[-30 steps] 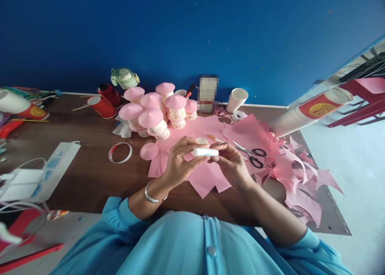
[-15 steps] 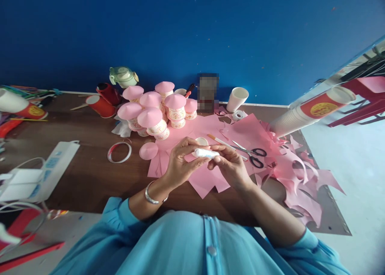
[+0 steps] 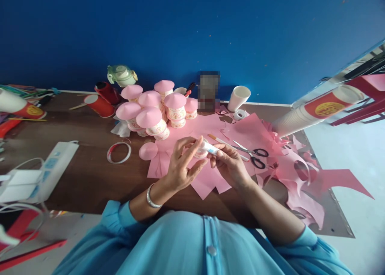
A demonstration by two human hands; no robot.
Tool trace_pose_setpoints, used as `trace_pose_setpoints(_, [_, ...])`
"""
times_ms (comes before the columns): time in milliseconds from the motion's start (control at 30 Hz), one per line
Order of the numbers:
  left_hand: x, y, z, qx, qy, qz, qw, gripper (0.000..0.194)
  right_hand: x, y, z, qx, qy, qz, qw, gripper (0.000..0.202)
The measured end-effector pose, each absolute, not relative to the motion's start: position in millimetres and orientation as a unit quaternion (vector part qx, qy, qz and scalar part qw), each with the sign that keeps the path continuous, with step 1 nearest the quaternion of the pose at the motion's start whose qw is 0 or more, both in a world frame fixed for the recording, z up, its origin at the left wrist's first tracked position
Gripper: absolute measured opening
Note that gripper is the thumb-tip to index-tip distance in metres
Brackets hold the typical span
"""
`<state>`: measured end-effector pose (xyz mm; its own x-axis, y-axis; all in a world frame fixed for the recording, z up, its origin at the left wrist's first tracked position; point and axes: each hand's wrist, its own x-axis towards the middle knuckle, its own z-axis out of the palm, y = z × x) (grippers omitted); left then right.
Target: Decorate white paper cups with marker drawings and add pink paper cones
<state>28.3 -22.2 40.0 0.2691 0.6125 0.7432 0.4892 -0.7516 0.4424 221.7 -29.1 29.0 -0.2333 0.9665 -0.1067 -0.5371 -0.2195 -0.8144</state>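
Between thumb and fingers, my right hand (image 3: 231, 165) holds a small white tube with blue print (image 3: 211, 148). Its left end points toward my left hand (image 3: 183, 164), whose fingers and thumb are spread apart. The left fingertips are close by that end; whether they touch it I cannot tell. Just below the tube, partly hidden by it, a small paper cup (image 3: 199, 154) is on the pink paper (image 3: 204, 185). Black-handled scissors (image 3: 255, 156) and an orange-capped white pen (image 3: 219, 139) lie right beside my right hand.
Several printed paper cups with pink cone roofs (image 3: 149, 116) stand at centre left, near a loose pink cone (image 3: 148, 151) and a tape roll (image 3: 119, 152). Stacked cups (image 3: 300, 114) lean at right over pink scraps (image 3: 303, 178). A power strip (image 3: 57, 162) lies left.
My left hand has let go of its pinch on the tube and spread its fingers. The tube now tilts in my right hand. A pink scrap at the right edge has swung outward.
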Motion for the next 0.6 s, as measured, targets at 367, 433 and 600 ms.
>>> trace_pose_setpoints(367, [20.0,-15.3,32.7,0.837,0.329,0.425,-0.103,0.073,224.3,-30.9,29.0,-0.342,-0.335,0.708,0.520,0.028])
trace_pose_setpoints(433, [18.7,-15.0,32.7,0.838,0.326,0.427,-0.097,0.071,225.3,-30.5,29.5,-0.346,-0.337,0.708,0.515,0.029])
trace_pose_setpoints(600, [13.0,-12.0,31.1,0.843,0.317,0.429,-0.068,0.067,226.8,-31.9,27.6,-0.326,-0.320,0.740,0.494,0.030])
